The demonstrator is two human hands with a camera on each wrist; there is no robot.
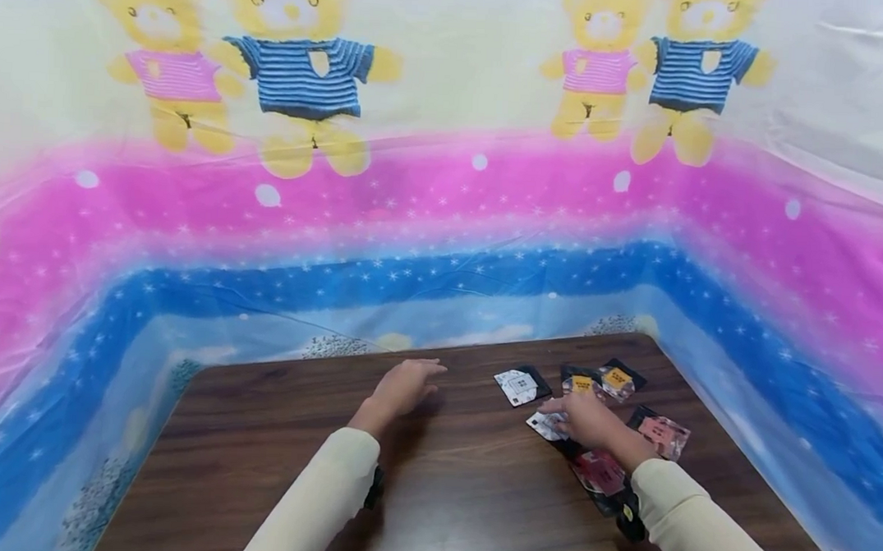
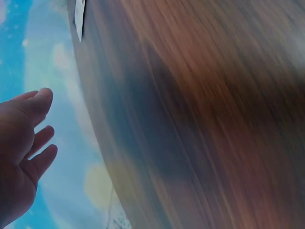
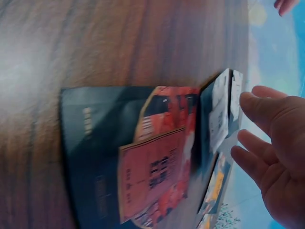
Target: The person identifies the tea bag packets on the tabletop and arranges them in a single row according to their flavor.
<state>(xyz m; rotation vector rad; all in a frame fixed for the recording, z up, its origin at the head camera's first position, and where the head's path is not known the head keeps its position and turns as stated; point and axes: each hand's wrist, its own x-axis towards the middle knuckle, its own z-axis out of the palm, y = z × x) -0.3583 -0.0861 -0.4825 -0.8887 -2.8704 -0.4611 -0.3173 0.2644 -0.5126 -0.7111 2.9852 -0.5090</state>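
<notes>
My right hand [image 1: 586, 417] hovers over a group of flat black packets on the right of the table, its fingers spread and nothing between them. Beneath its fingertips in the head view lies a packet with a white front [image 1: 546, 426]. Another white-fronted packet [image 1: 518, 386] sits farther back. Two packets with orange labels, one of them [image 1: 619, 380] farther right, lie beyond the hand. A packet with a red label [image 3: 152, 171] fills the middle of the right wrist view. Over the table's back middle my left hand [image 1: 403, 389] reaches out, holding nothing, fingers loosely extended.
The dark wooden table [image 1: 271, 449] has rounded back corners. A second red-labelled packet [image 1: 662, 433] lies toward its right edge. Behind and around the table hangs a cloth [image 1: 415, 192] printed with bears and pink and blue bands.
</notes>
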